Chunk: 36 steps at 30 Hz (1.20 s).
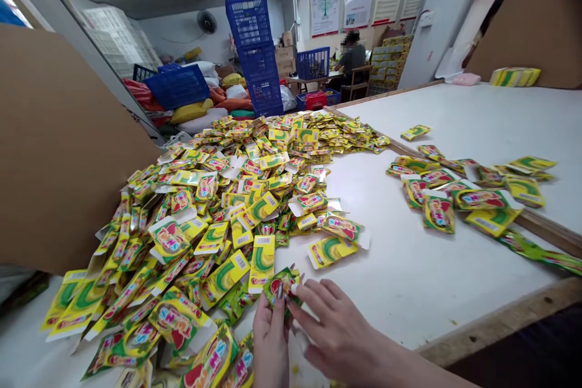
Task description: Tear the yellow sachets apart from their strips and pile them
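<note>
My left hand (271,339) grips a small green printed packet (273,284) near the table's front edge, its thumb lying on the packet's face. My right hand (334,330) reaches in from the right, with its fingertips pinched at the packet's right side. Those fingers partly cover the packet. Just beyond it lies a yellow small box (262,257) with a green curve and barcode. To the left spreads a big heap of similar yellow boxes and green packets (218,194), some boxes with white flaps open.
More boxes and packets (439,209) lie on the right across a wooden strip (545,230) on the white table (364,291). Cardboard panels (59,145) stand left and far right. Behind are stacked blue crates (254,51), sacks, and a seated person (353,57).
</note>
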Tool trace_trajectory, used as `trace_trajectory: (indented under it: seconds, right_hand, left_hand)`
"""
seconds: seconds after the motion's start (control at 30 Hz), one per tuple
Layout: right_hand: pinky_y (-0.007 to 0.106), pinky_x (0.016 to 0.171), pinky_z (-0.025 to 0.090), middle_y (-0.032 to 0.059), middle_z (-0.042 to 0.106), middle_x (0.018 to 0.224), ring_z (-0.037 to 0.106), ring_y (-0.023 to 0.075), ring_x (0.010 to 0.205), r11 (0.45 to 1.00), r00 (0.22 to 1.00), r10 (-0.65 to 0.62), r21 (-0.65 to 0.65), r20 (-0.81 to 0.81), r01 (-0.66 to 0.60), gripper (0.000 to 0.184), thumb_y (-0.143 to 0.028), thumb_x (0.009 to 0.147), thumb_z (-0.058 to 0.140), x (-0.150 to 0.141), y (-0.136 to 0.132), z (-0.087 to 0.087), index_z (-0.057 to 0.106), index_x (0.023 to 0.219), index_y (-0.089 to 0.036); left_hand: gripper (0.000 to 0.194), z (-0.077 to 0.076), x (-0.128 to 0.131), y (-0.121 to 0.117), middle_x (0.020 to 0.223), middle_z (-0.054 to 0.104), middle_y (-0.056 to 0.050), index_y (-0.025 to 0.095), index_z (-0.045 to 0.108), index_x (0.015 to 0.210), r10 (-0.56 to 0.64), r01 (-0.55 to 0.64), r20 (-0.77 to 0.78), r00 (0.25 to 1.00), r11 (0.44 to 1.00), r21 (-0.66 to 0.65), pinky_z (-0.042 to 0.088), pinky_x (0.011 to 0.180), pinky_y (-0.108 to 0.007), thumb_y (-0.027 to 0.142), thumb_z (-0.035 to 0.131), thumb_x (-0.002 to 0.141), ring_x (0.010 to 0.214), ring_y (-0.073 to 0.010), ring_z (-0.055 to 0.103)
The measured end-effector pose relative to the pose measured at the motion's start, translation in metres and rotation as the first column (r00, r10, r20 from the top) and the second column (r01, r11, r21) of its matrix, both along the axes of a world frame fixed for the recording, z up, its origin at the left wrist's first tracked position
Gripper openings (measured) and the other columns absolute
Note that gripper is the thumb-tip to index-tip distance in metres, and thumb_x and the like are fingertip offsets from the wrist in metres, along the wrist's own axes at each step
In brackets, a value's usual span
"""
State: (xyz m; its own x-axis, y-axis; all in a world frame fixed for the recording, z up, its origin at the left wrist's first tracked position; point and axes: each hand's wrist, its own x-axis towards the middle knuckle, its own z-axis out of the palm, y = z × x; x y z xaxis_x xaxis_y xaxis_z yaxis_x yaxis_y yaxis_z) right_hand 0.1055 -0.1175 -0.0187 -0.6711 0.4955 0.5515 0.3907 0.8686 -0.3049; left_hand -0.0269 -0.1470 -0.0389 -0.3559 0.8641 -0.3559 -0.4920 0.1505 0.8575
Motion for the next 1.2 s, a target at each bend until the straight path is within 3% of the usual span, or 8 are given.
trace_trajectory:
  seconds: [0.13, 0.23, 0.3, 0.6, 0.8, 0.9, 1.07, 1.2]
  right_hand:
    - [0.039, 0.085, 0.046, 0.0169, 0.042, 0.127, 0.044, 0.0246, 0.114, 0.734, 0.954, -0.198, -0.679, -0.224, -0.007, 0.057, -0.030, 0.081, 0.045, 0.012, 0.006, 0.001, 0.024, 0.133, -0.017]
    - [0.030, 0.076, 0.049, 0.0092, 0.053, 0.110, 0.054, 0.0159, 0.095, 0.481, 0.915, -0.181, -0.844, -0.360, -0.237, 0.038, -0.024, 0.089, 0.033, 0.007, 0.005, -0.002, 0.031, 0.127, -0.021]
    - [0.026, 0.066, 0.050, 0.0058, 0.055, 0.099, 0.056, 0.0129, 0.080, 0.428, 0.894, -0.172, -0.849, -0.414, -0.310, 0.028, -0.020, 0.089, 0.032, 0.005, 0.001, -0.004, 0.039, 0.116, -0.020]
    - [0.026, 0.065, 0.045, 0.0050, 0.057, 0.090, 0.054, 0.0134, 0.069, 0.708, 0.941, -0.266, -0.705, -0.211, 0.042, 0.028, -0.006, 0.078, 0.037, 0.069, 0.010, -0.004, 0.051, 0.098, -0.019]
    - [0.026, 0.061, 0.049, 0.0064, 0.057, 0.090, 0.059, 0.0167, 0.077, 0.683, 0.905, -0.399, -0.706, -0.146, 0.187, 0.029, -0.006, 0.077, 0.035, 0.110, 0.014, -0.015, 0.054, 0.096, -0.019]
    - [0.031, 0.079, 0.047, 0.0117, 0.045, 0.124, 0.051, 0.0221, 0.108, 0.748, 0.937, -0.350, -0.604, -0.007, 0.275, 0.036, -0.003, 0.075, 0.036, 0.114, 0.011, -0.015, 0.056, 0.101, -0.020]
    - [0.037, 0.076, 0.049, 0.0150, 0.027, 0.140, 0.062, 0.0218, 0.090, 0.835, 0.928, -0.173, -0.451, 0.329, 0.315, 0.050, 0.003, 0.071, 0.035, 0.102, 0.019, -0.010, 0.052, 0.112, -0.020]
    - [0.034, 0.087, 0.045, 0.0101, 0.047, 0.124, 0.053, 0.0206, 0.106, 0.856, 0.996, -0.023, -0.514, 0.083, 0.062, 0.049, 0.004, 0.069, 0.038, 0.082, 0.021, 0.006, 0.051, 0.110, -0.020]
  left_hand:
    - [0.052, -0.002, 0.005, -0.004, 0.105, 0.066, -0.009, 0.020, 0.047, 0.115, -0.092, 0.097, -0.053, 0.994, 0.989, 0.115, 0.048, 0.087, -0.032, 0.040, 0.064, 0.071, 0.104, -0.0239, 0.058]
    - [0.045, -0.003, 0.015, -0.007, 0.125, 0.053, -0.010, 0.021, 0.047, 0.118, -0.152, 0.198, -0.327, 0.933, 0.974, 0.112, 0.039, 0.097, -0.034, 0.045, 0.051, 0.080, 0.117, -0.0239, 0.047]
    - [0.043, -0.005, 0.020, -0.010, 0.136, 0.040, -0.009, 0.021, 0.042, 0.124, -0.134, 0.226, -0.589, 0.797, 0.971, 0.084, 0.028, 0.106, -0.036, 0.043, 0.038, 0.086, 0.128, -0.0218, 0.033]
    - [0.031, 0.017, 0.009, 0.032, 0.117, 0.055, -0.007, 0.024, 0.051, 0.114, -0.286, 0.621, -0.940, 0.184, 0.775, -0.115, 0.036, 0.098, -0.040, 0.030, 0.033, 0.090, 0.113, -0.0198, 0.046]
    - [0.054, 0.013, 0.016, 0.093, 0.129, 0.046, -0.015, 0.016, 0.039, 0.128, -0.207, 0.642, -0.929, -0.306, 0.676, -0.362, 0.034, 0.098, -0.048, 0.021, 0.055, 0.076, 0.121, -0.0300, 0.039]
    - [0.048, 0.013, 0.016, 0.093, 0.122, 0.050, -0.012, 0.021, 0.041, 0.127, -0.206, 0.675, -0.927, -0.314, 0.638, -0.371, 0.039, 0.094, -0.043, 0.017, 0.048, 0.080, 0.113, -0.0258, 0.046]
    - [0.038, 0.050, -0.002, 0.061, 0.110, 0.054, -0.005, 0.031, 0.045, 0.123, -0.445, 0.764, -0.891, -0.091, 0.543, -0.349, 0.045, 0.083, -0.030, 0.034, 0.043, 0.085, 0.097, -0.0183, 0.053]
    - [0.046, 0.058, -0.019, 0.043, 0.110, 0.056, -0.005, 0.030, 0.046, 0.123, -0.503, 0.693, -0.846, 0.176, 0.674, -0.256, 0.046, 0.080, -0.030, 0.041, 0.053, 0.079, 0.090, -0.0187, 0.055]
